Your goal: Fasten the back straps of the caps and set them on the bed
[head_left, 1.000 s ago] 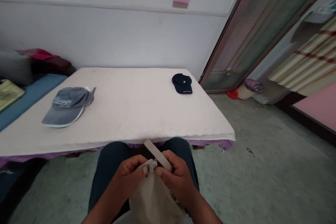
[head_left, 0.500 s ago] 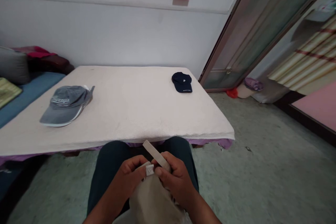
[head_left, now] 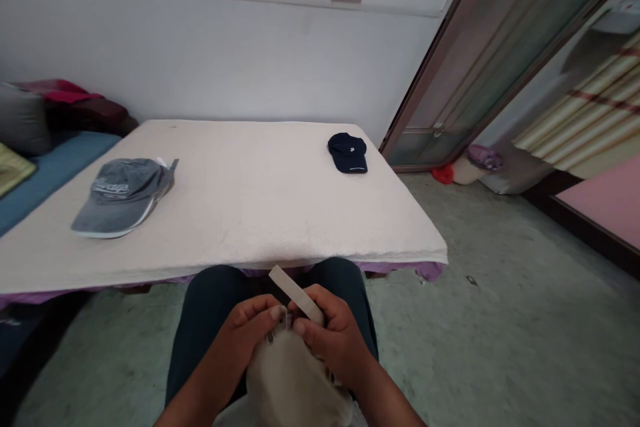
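1. Beige cap (head_left: 283,373), head view: seen over the lap, close to the body, below the near edge of the bed (head_left: 260,200); held up by both hands at its strap end, with the fabric hanging back toward the wearer.
2. Strap (head_left: 296,293): long axis set on a diagonal, from the right fingers forward and to the left. Free end pointed away from the body, above the gap between the knees (head_left: 213,297). No fingers seen on that end.
3. Right hand (head_left: 334,328): nearer to the strap, which is touched at its near end. Thumb and forefinger closed, strap and cap edge clamped; exact grip partly hidden.
4. Left hand (head_left: 245,330): thumb and forefinger pinched together on the cap edge, just across from the right thumb. Strap not touched; its free end is placed ahead of the left fingertips, a little apart.
5. Small clasp (head_left: 289,320): blurred, located between the two sets of fingertips, below the strap and to the left of its near end. Whether any strap is threaded through cannot be told.
6. Gray cap (head_left: 125,180) laid at left on the bed, navy cap (head_left: 349,155) at far right; both well apart from the hands.
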Tool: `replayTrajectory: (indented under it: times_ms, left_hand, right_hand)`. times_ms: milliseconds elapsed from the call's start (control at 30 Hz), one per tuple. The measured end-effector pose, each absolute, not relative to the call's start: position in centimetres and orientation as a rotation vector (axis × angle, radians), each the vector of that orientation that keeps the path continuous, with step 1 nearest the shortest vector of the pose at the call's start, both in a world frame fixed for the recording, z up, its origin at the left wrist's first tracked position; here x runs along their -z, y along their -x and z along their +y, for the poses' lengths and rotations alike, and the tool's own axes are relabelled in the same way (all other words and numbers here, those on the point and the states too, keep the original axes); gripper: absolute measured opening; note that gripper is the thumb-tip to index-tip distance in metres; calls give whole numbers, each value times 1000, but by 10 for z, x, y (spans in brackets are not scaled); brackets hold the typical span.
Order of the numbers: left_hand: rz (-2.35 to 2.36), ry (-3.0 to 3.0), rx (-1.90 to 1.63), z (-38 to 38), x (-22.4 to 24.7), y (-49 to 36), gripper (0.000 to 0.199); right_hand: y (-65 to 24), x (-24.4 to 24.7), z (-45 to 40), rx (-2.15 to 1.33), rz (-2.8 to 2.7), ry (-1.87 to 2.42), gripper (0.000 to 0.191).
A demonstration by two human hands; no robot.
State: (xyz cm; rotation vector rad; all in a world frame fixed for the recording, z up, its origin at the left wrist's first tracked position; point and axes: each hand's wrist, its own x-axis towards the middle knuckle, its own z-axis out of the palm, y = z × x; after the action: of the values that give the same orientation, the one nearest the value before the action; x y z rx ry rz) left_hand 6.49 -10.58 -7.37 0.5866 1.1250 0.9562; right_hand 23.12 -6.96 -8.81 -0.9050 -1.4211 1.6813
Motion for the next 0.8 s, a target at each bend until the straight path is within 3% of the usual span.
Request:
replayTrajectory:
  times_ms: [233, 800]
  left_hand:
    - [1019, -541, -925, -110, 74, -59, 19]
    - [962, -546, -916, -113, 70, -57, 15]
  right_hand:
    - [-229, 90, -71, -1871, -1279, 880, 18]
    - [-230, 91, -72, -1938, -1203, 860, 26]
